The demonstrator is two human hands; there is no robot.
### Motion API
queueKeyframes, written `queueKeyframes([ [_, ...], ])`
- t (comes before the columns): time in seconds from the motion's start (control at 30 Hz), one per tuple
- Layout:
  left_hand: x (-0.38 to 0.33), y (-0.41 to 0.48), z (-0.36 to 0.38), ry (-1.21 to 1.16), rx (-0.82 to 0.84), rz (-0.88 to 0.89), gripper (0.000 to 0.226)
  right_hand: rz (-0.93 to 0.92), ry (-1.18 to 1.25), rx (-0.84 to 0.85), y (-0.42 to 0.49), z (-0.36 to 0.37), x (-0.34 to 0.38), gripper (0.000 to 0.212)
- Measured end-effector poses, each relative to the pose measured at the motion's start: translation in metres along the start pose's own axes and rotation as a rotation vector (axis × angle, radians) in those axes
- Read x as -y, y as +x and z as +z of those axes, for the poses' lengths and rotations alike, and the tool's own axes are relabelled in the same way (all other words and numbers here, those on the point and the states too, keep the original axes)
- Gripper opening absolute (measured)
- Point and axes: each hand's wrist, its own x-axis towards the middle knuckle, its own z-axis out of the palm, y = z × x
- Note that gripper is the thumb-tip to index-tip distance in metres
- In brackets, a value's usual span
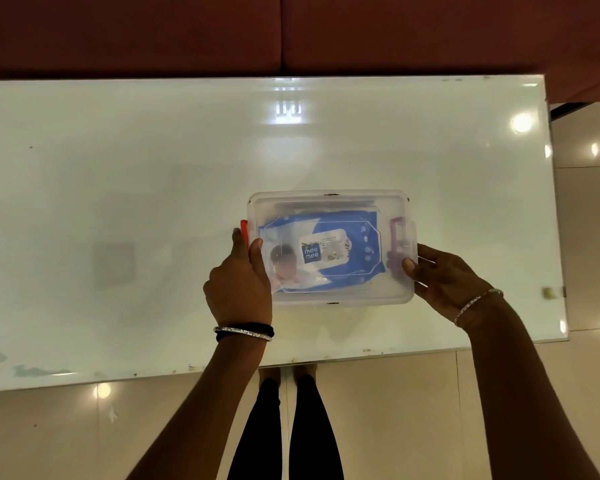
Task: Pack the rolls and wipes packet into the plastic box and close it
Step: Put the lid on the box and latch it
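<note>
A clear plastic box [329, 202] with its translucent lid on sits on the white glass table [153, 202]. Through the lid I see the blue wipes packet [343, 223] lying flat inside. The rolls are hidden under the packet or lid; I cannot make them out. A red latch [244, 230] sits at the box's left end and a purple latch [397, 237] at its right end. My left hand [239, 282] grips the left end, thumb on the lid, fingers by the red latch. My right hand [444, 278] holds the right front corner, thumb pressed on the lid.
The table's near edge [291, 362] runs just behind my wrists; its right edge lies close to my right hand. A dark red sofa [291, 32] stands beyond the far edge. Glossy floor tiles and my legs [291, 427] show below.
</note>
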Motion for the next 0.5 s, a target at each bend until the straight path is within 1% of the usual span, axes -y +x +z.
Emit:
queueKeyframes([
  [0.07, 0.001, 0.0, 0.0, -0.024, -0.008, 0.003, 0.044, 0.015, 0.004, -0.037, 0.001, 0.0, 0.005, 0.052],
  [0.13, 0.0, 0.001, -0.001, -0.065, -0.015, 0.023, 0.04, -0.006, -0.013, -0.118, -0.001, 0.004, 0.007, 0.042],
  [0.2, 0.0, 0.002, -0.003, -0.105, -0.016, 0.046, 0.038, -0.079, -0.144, -0.243, -0.004, 0.013, 0.006, 0.033],
  [0.27, 0.003, 0.003, -0.003, -0.165, -0.023, 0.037, 0.036, -0.146, -0.263, -0.377, -0.008, 0.024, 0.002, 0.03],
  [0.33, 0.006, 0.003, -0.003, -0.248, -0.032, -0.006, 0.036, -0.229, -0.43, -0.495, -0.01, 0.037, -0.006, 0.032],
  [0.4, 0.007, 0.003, -0.003, -0.293, -0.027, -0.042, 0.036, -0.307, -0.668, -0.678, -0.012, 0.05, -0.013, 0.039],
  [0.43, 0.007, 0.003, -0.004, -0.305, -0.025, -0.048, 0.036, -0.343, -0.729, -0.756, -0.013, 0.056, -0.015, 0.04],
  [0.5, 0.008, 0.005, -0.006, -0.332, -0.023, -0.043, 0.036, -0.377, -0.78, -0.813, -0.014, 0.065, -0.016, 0.038],
])
